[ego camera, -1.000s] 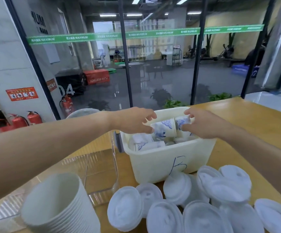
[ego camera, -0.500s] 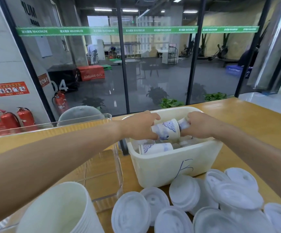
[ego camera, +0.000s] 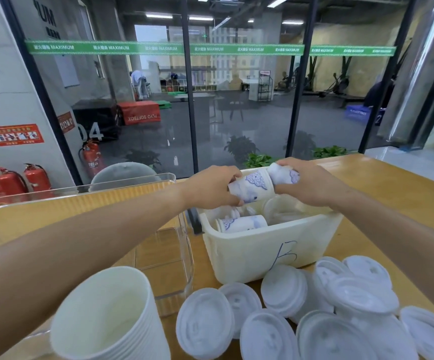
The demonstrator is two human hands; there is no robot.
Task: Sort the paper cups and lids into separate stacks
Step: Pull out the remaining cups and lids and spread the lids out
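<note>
Head view: the left hand (ego camera: 212,187) grips one paper cup (ego camera: 251,187), fingers curled round its wall, while the right hand (ego camera: 312,184) grips a second cup (ego camera: 283,174) whose narrow end points toward the first. Both cups lie on their sides above the white bin (ego camera: 262,250), their long axes running roughly on one line from hand to hand. The second cup sits just right of the first cup's rim and appears to touch it; whether it is partly nested inside cannot be told. In my judgement the coming move turns on this shared axis: the two cups either slide together or pull apart along it, and neither hand is nearer than the other. Below the left hand, another patterned cup (ego camera: 241,224) lies on its side inside the bin. Nearer the person than both hands stand a stack of cups (ego camera: 104,315) and loose lids (ego camera: 283,289) on the table (ego camera: 392,193).
</note>
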